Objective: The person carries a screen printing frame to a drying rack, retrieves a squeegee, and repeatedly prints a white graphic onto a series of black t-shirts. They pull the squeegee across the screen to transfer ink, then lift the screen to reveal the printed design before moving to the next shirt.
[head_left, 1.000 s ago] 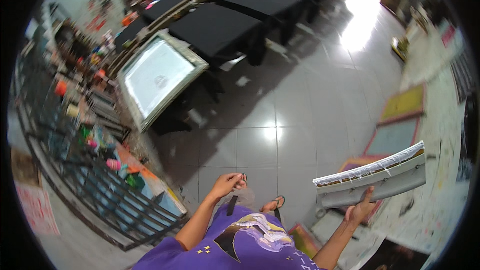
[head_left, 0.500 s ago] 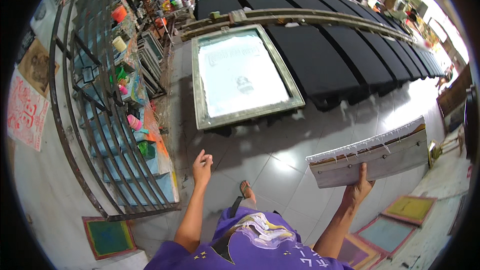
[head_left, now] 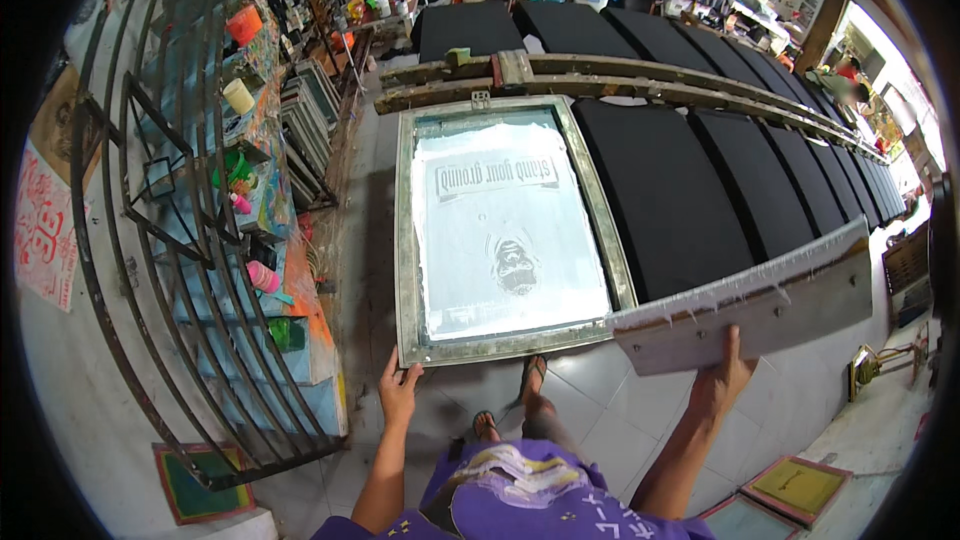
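Standing at the far left, a curved metal rack (head_left: 180, 270) holds paint-spattered shelves with small pots and cups in pink, green, orange and cream, and a red print hangs on the wall beside it. At the rack's foot a small green framed screen (head_left: 195, 480) leans on the floor. Further in, stacks of flat frames (head_left: 310, 115) sit on the floor against the shelving.

Just right of the rack, the left hand (head_left: 400, 395) reaches forward with its fingers loosely spread, the fingertips touching the near left corner of the screen-printing frame (head_left: 405, 240); it grips nothing firmly that can be seen. This frame, metal-edged with a pale mesh carrying a dark printed design, lies flat on the near end of a long printing table, directly ahead of the person. Below its near edge, two sandalled feet stand on grey floor tiles.

To the right of the frame, a row of black platens (head_left: 690, 170) runs away along the table, with a long wooden rail (head_left: 640, 85) crossing their far ends.

Further right, the right hand (head_left: 725, 375) is raised, its fingers closed around the lower edge of a wide squeegee (head_left: 750, 300), which it holds up above the floor near the frame's right corner. Its blade edge is smeared with white ink. At the lower right, more framed screens (head_left: 795, 485) lie on the floor.
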{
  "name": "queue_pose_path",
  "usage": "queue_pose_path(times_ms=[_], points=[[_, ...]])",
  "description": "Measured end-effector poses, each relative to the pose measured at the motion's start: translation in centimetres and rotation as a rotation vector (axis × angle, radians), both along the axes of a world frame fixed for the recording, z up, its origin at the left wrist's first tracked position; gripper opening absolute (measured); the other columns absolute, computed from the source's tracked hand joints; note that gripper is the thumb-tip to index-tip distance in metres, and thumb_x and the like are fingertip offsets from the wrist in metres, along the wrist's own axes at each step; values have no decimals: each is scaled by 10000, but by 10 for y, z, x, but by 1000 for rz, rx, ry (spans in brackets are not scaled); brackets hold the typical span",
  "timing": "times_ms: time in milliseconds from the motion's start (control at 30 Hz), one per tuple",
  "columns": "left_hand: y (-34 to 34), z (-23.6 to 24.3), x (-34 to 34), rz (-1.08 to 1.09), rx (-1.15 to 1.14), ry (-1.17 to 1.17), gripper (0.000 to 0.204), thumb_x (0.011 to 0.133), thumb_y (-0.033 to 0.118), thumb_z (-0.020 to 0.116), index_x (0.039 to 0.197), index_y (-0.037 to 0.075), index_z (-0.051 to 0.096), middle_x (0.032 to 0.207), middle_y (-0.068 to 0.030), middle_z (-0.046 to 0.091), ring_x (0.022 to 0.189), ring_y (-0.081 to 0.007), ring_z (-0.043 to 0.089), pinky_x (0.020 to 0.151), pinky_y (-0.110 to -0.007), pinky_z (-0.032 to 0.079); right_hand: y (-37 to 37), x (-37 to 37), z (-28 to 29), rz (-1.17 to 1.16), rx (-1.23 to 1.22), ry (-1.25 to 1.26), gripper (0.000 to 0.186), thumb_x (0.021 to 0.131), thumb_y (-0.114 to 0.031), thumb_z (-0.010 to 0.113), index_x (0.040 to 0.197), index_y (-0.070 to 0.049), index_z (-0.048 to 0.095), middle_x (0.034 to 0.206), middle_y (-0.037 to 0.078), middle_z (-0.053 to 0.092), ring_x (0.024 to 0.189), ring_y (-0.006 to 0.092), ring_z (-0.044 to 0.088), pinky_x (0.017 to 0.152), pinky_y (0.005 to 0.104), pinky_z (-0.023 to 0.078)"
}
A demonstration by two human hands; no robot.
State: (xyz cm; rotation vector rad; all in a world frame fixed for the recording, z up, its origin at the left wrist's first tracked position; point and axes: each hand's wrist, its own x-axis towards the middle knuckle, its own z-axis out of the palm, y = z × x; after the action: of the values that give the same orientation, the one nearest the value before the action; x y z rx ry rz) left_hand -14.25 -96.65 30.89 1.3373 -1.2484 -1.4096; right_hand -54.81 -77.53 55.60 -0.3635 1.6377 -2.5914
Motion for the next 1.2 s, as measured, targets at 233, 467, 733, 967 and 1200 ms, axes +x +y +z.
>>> queue_pose_path(times_ms=[233,467,733,967,1200], points=[[-2,9,26,-44,70,-151,685,929,161,813,1483,-80,490,1181,-133,704,1033,-166,686,831,-279,547,-130,-58,-19,298,75,22,564,879,-138,847,1334,19,553,1217,102,652,1103,213,637,1020,363,484],[-15,29,39,-128,286,-406,865,783,408,925,1407,-78,575,1161,-171,704,1008,-205,691,826,-319,550,-242,-32,30,545,345,232,409,806,-139,907,1099,40,685,1007,62,725,919,154,672,842,304,535],[-105,166,27,-52,-315,-618,874,760,564,879,1348,-30,621,1108,-144,702,950,-264,665,850,-399,534,-272,8,30,614,611,1089,314,655,-85,909,895,-78,706,825,65,667,843,270,668,858,410,505],[-133,306,-80,-240,-1109,-657,678,760,416,899,1298,82,657,1150,-88,655,1040,-282,615,946,-431,459,-297,29,-9,603,692,1694,101,807,-145,651,902,-112,644,842,26,602,840,205,628,1006,462,471],[-226,222,-140,-575,-915,-1016,529,688,186,895,1178,119,707,1105,-46,688,1033,-291,643,885,-438,512,-347,-4,-30,561,692,1860,119,838,-186,645,910,-100,606,835,45,578,864,226,619,1031,490,473]])
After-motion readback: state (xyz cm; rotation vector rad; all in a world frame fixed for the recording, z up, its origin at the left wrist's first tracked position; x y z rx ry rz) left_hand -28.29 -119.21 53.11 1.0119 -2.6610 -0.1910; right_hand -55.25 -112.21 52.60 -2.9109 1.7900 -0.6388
